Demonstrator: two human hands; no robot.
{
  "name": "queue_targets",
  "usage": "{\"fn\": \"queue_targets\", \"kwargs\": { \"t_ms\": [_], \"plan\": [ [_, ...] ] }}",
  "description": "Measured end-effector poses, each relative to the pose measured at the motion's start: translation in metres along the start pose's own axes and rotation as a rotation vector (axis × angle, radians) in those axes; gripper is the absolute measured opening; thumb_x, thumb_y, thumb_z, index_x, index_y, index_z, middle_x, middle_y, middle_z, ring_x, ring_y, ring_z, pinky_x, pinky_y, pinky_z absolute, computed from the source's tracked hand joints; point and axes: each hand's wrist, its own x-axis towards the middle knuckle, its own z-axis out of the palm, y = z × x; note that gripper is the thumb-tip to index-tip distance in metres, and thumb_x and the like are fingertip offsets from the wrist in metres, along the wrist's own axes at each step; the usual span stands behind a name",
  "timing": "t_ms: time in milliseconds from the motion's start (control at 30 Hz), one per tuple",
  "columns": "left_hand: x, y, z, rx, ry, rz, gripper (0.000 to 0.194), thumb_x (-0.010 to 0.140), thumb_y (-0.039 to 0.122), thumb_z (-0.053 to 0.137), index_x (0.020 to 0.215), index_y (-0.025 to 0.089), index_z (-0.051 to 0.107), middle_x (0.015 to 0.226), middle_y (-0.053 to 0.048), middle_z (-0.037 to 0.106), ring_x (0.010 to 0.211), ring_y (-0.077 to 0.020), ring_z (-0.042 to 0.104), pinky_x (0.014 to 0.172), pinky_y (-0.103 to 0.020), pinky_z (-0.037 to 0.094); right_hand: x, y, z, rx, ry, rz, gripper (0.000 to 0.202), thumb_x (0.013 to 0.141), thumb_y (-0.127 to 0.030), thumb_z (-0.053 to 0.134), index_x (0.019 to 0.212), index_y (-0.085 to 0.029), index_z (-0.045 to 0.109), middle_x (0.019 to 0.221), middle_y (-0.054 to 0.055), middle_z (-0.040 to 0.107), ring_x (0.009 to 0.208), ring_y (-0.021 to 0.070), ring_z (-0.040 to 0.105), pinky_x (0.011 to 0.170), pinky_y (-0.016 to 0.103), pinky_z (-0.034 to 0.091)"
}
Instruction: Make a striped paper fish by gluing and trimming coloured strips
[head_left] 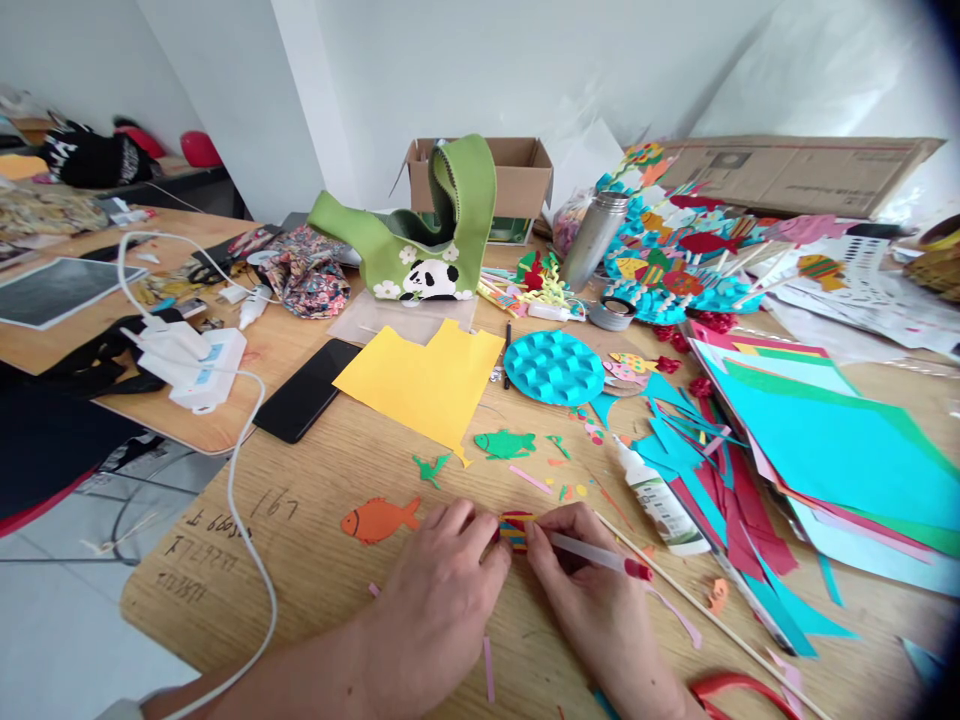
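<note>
A small paper cutout with red, yellow and blue stripes [515, 531] lies on the wooden table between my hands. My left hand [435, 605] has its fingers curled, the tips gripping the cutout's left edge. My right hand [596, 610] is closed around a pen with a clear barrel and a red end [600, 553], its fingertips at the cutout's right side. Parts of the cutout and the pen's tip are hidden by my fingers. To the left lies an orange paper fish [379, 520]; a green paper fish [505, 444] rests farther back.
A glue bottle [664, 500], a thin stick [675, 575] and red-handled scissors [739, 688] are at the right. Coloured paper sheets [840, 440] are stacked beyond. Behind are yellow paper [424, 380], a phone [307, 390] and a blue disc [553, 367]. A white cable [238, 500] crosses the left.
</note>
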Motion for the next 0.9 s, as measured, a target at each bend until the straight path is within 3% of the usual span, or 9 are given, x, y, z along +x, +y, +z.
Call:
{"fn": "queue_targets", "kwargs": {
  "t_ms": [900],
  "plan": [
    [-0.0007,-0.0008,0.0007,-0.006,0.001,0.004,0.03,0.092,0.014,0.036,0.112,0.017,0.059,0.109,-0.009,0.056,0.104,-0.0256,0.047,0.089,-0.044,0.046,0.0004,-0.0028,-0.0011,0.015,0.007,0.0,0.02,0.087,-0.035,0.055,0.073,-0.022,0.052,0.059,-0.002,0.056,0.049,0.012,0.052,0.044,0.022,0.041]
  ]
}}
